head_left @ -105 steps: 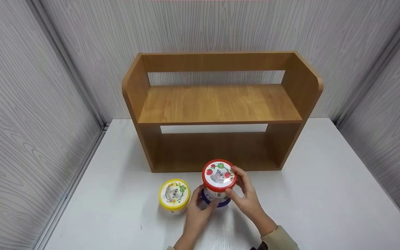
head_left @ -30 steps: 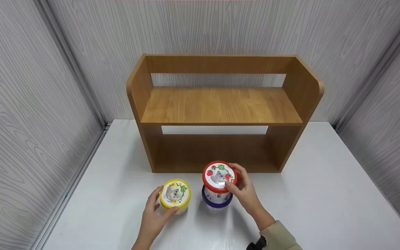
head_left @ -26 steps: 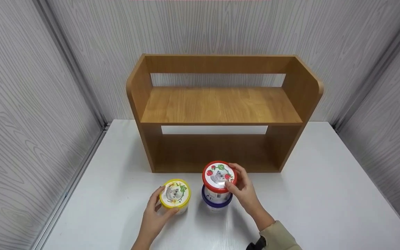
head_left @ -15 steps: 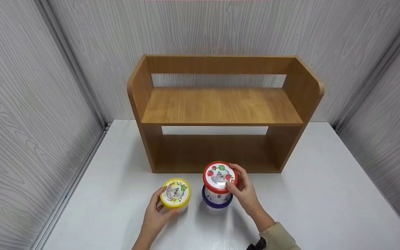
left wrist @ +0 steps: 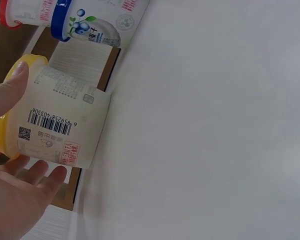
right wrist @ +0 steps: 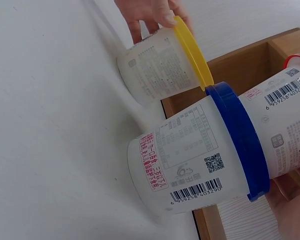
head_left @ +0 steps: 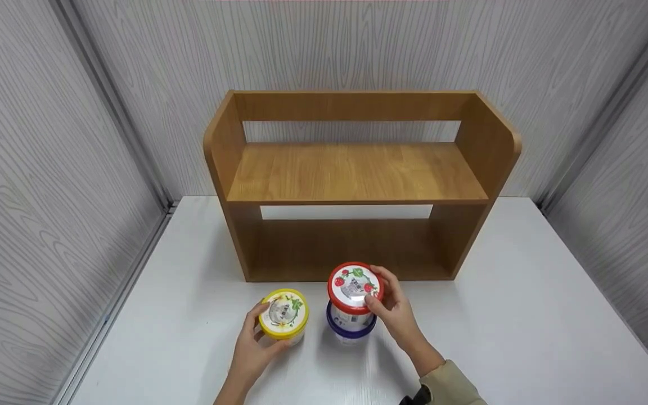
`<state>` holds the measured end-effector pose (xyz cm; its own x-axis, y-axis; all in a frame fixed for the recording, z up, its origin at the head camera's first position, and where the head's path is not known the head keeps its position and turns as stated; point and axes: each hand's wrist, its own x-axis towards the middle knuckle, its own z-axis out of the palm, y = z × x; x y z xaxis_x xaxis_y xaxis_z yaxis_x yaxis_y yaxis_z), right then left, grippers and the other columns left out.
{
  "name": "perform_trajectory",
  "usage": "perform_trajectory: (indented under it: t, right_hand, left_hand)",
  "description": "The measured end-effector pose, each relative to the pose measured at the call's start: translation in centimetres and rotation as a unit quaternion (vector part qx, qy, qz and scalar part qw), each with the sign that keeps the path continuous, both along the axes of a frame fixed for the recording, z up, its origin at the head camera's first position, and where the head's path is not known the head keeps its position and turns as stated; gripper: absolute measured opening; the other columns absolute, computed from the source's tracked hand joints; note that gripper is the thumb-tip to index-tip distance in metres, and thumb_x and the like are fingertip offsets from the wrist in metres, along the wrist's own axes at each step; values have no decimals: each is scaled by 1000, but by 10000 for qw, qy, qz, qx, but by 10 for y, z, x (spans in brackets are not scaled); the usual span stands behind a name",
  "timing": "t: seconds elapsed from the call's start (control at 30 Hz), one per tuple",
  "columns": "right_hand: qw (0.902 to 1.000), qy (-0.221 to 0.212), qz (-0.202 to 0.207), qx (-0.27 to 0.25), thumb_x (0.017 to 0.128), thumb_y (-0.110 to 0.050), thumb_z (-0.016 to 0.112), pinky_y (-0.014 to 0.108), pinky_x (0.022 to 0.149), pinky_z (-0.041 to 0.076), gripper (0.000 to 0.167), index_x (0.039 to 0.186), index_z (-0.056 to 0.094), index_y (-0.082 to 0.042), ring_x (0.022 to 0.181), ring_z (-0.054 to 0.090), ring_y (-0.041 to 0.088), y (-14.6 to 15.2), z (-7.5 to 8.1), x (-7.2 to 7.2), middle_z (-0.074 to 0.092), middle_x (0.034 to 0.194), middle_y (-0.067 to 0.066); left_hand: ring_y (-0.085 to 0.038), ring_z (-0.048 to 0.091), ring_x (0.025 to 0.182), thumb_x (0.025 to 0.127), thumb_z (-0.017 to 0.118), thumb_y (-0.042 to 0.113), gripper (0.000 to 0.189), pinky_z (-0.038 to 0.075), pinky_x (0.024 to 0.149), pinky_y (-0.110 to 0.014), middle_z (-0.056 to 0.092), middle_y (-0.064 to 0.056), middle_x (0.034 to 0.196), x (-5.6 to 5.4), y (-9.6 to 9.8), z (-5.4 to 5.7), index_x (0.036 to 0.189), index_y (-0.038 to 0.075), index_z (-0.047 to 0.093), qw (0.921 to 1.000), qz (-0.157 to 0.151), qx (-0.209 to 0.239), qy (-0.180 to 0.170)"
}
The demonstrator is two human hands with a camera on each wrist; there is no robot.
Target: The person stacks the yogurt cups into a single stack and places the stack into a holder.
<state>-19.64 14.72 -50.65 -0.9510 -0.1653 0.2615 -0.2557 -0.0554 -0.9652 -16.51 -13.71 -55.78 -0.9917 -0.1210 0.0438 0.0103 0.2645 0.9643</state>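
Note:
My left hand [head_left: 250,353] holds a white tub with a yellow lid [head_left: 283,314] between thumb and fingers. Its thumb lies at the lid's rim in the left wrist view, where the tub's barcode side [left wrist: 60,117] shows. To the right, a red-lidded tub [head_left: 355,287] with strawberries on its lid sits upright on a blue-lidded tub [right wrist: 182,157], which stands on the table. The right hand [head_left: 398,320] grips the red-lidded tub from its right side, thumb and a finger at the lid. In the head view the upper tub mostly covers the lower one.
Just behind the tubs stands a two-tier wooden shelf [head_left: 358,171], its lower board [head_left: 352,244] close to the stack. Grey wood-grain walls enclose the white table [head_left: 515,315] at the left [head_left: 43,185], back and right.
Since the oldest frame, my left hand has moved leftward from the stacked tubs to the yellow-lidded tub and taken hold of it. The right hand stays on the red-lidded tub.

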Motion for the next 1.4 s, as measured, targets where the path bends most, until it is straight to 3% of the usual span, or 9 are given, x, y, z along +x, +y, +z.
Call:
perform_trajectory:
  t: [0.43, 0.6, 0.73, 0.9, 1.17, 1.4]
  right_hand:
    - [9999, -114, -42, 57, 88, -14, 63, 34, 96, 44, 58, 139, 35, -14, 116, 48, 31, -2, -1, 0, 45, 130, 17]
    - [9997, -202, -100, 99, 87, -17, 64, 35, 96, 44, 59, 139, 35, -17, 118, 47, 31, -1, -1, 0, 44, 131, 16]
    - [9998, -136, -111, 62, 87, -14, 64, 34, 96, 44, 59, 138, 35, -15, 116, 47, 31, 1, 0, -1, 44, 130, 17]
    - [9999, -20, -113, 25, 87, -12, 63, 33, 95, 44, 58, 138, 35, -14, 116, 46, 32, 1, -1, -1, 44, 130, 18]
    - [9999, -76, -115, 95, 88, -14, 63, 34, 95, 44, 58, 139, 35, -16, 117, 46, 32, 0, -1, 0, 43, 131, 17]
    - [9997, -161, -125, 129, 88, -15, 62, 35, 96, 44, 58, 139, 35, -17, 117, 47, 31, 0, -1, 1, 43, 132, 16]
  left_hand:
    - [-32, 30, 132, 62, 86, 25, 86, 37, 101, -46, 31, -9, 146, -1, 1, 2, 134, 15, 38, 9998, 65, -174, -117]
    - [-31, 22, 137, 64, 85, 13, 86, 32, 105, -47, 21, -9, 151, -6, 5, 2, 134, 18, 35, 9993, -48, -293, -241]
    - [-31, 22, 137, 63, 85, 8, 85, 31, 105, -47, 23, -9, 151, -9, 9, 1, 132, 18, 36, 9995, -69, -306, -73]
    - [-32, 25, 135, 62, 87, 15, 82, 33, 103, -49, 28, -11, 148, -9, 11, 1, 129, 16, 39, 9996, -40, -195, 205]
    - [-29, 29, 133, 60, 88, 24, 87, 27, 107, -48, 35, -8, 144, -11, 14, -1, 130, 18, 37, 9999, 8, 44, -160]
    - [-28, 29, 133, 61, 88, 24, 84, 26, 108, -48, 37, -7, 142, -12, 16, -1, 129, 18, 39, 9999, 94, 91, -42]
